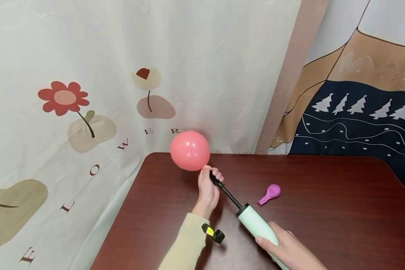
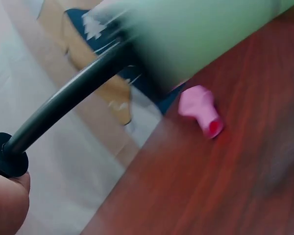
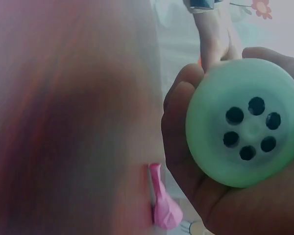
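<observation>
the left hand (image 1: 209,185), near the middle of the head view, has its grip curled closed on the base of an inflated pink balloon (image 1: 190,150) and the dark tip of a black rod (image 1: 231,195); the balloon's neck is hidden by the fingers. the round balloon sits at 11 o'clock from that hand, held up in front of the tabletop's (image 1: 341,210) far edge.

the rod runs from the left hand toward 4 to 5 o'clock, into a pale green pump (image 1: 256,222). the right hand (image 1: 285,243) has its grip wrapped round the pump's body, thumb along the side. the right wrist view shows the pump's rounded end, with a ring of six dark holes, cupped in the fingers; in the left wrist view the body is blurred.

a limp purple balloon (image 1: 271,192) lies on the tabletop at 3 o'clock from the left hand, near the pump, its neck pointing toward 7 to 8 o'clock.

a black device (image 1: 218,236) with a yellow patch is at the left wrist, beside a pale sleeve (image 1: 187,240). beyond the tabletop, at 12 o'clock, hangs a whitish curtain (image 1: 219,67) with printed flowers.
</observation>
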`<state>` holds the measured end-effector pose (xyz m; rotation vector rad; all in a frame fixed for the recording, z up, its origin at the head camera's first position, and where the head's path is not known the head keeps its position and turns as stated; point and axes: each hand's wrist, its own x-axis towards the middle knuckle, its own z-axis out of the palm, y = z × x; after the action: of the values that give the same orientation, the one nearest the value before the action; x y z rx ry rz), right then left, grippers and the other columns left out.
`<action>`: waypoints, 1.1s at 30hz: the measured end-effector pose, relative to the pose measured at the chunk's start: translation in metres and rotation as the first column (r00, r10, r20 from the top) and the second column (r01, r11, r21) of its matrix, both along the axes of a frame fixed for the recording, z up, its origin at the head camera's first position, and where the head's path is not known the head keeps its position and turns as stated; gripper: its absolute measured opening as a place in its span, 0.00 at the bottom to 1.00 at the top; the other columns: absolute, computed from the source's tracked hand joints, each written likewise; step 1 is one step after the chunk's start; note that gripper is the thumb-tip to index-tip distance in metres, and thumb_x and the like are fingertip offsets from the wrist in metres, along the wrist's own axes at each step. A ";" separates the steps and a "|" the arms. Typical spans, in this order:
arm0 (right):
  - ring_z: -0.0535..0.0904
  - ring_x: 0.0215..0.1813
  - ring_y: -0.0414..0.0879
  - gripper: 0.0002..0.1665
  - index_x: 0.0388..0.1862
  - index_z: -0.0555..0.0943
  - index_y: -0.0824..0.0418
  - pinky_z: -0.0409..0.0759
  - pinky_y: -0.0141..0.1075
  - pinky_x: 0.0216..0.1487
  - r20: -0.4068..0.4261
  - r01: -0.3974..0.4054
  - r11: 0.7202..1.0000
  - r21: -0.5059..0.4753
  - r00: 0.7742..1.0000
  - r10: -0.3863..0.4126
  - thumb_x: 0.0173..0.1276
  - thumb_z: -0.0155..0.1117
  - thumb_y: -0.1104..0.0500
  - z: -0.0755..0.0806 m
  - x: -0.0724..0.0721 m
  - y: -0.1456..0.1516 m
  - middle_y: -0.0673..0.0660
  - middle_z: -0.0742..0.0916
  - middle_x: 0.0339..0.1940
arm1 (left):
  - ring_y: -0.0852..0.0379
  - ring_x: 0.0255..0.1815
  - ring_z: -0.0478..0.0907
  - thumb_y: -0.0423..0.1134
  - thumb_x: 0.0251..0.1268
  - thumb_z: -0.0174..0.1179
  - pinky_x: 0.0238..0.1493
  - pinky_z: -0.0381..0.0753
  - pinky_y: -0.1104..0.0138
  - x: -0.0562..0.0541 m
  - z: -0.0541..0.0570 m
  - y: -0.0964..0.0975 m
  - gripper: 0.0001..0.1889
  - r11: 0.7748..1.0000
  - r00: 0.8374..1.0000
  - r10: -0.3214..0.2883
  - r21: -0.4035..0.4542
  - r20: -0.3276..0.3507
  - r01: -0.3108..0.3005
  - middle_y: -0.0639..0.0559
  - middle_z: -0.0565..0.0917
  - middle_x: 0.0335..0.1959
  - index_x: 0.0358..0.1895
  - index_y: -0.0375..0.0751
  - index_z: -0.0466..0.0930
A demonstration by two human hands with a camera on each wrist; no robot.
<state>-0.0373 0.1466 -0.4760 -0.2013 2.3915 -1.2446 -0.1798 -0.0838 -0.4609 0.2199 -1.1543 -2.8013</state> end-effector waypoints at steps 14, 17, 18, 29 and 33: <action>0.77 0.27 0.37 0.24 0.50 0.78 0.61 0.77 0.33 0.28 -0.166 0.066 0.991 -0.113 0.983 -0.084 0.72 0.67 0.42 0.002 -0.016 -0.027 0.49 0.80 0.28 | 0.60 0.25 0.66 0.40 0.86 0.41 0.31 0.70 0.71 0.025 -0.009 0.028 0.11 0.996 0.998 -0.060 -0.059 0.025 0.061 0.54 0.68 0.26 0.38 0.45 0.65; 0.78 0.28 0.37 0.26 0.55 0.78 0.61 0.79 0.33 0.28 -0.167 0.063 0.988 -0.139 0.982 -0.086 0.73 0.67 0.42 0.006 -0.017 -0.028 0.49 0.82 0.30 | 0.60 0.24 0.66 0.40 0.87 0.41 0.30 0.71 0.71 0.020 -0.001 0.024 0.11 0.998 0.999 -0.049 -0.050 -0.005 0.049 0.54 0.68 0.26 0.38 0.45 0.65; 0.78 0.28 0.37 0.27 0.55 0.78 0.61 0.79 0.34 0.28 -0.168 0.062 0.988 -0.142 0.982 -0.086 0.73 0.67 0.42 0.007 -0.017 -0.027 0.49 0.82 0.30 | 0.61 0.24 0.66 0.40 0.87 0.40 0.30 0.71 0.71 0.018 0.001 0.022 0.11 0.998 0.999 -0.046 -0.049 -0.015 0.046 0.54 0.68 0.26 0.38 0.45 0.65; 0.76 0.33 0.36 0.26 0.57 0.77 0.60 0.76 0.33 0.32 -0.127 0.003 0.997 -0.074 0.992 -0.012 0.74 0.65 0.41 0.000 -0.011 -0.006 0.48 0.81 0.35 | 0.60 0.24 0.66 0.40 0.88 0.39 0.30 0.71 0.70 0.005 0.009 0.005 0.12 0.999 1.000 0.006 -0.041 -0.013 -0.007 0.53 0.67 0.26 0.38 0.45 0.64; 0.76 0.35 0.38 0.25 0.57 0.76 0.61 0.77 0.34 0.33 -0.091 -0.022 0.996 -0.081 0.996 0.014 0.75 0.65 0.43 -0.006 -0.007 0.005 0.50 0.81 0.36 | 0.60 0.24 0.66 0.40 0.88 0.40 0.29 0.70 0.70 0.000 0.010 -0.005 0.13 0.999 0.999 0.039 -0.030 -0.018 -0.039 0.53 0.67 0.26 0.37 0.44 0.65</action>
<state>-0.0446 0.1513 -0.4818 -0.3095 2.4107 -1.3533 -0.1801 -0.0890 -0.4512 0.2125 -1.1742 -2.7446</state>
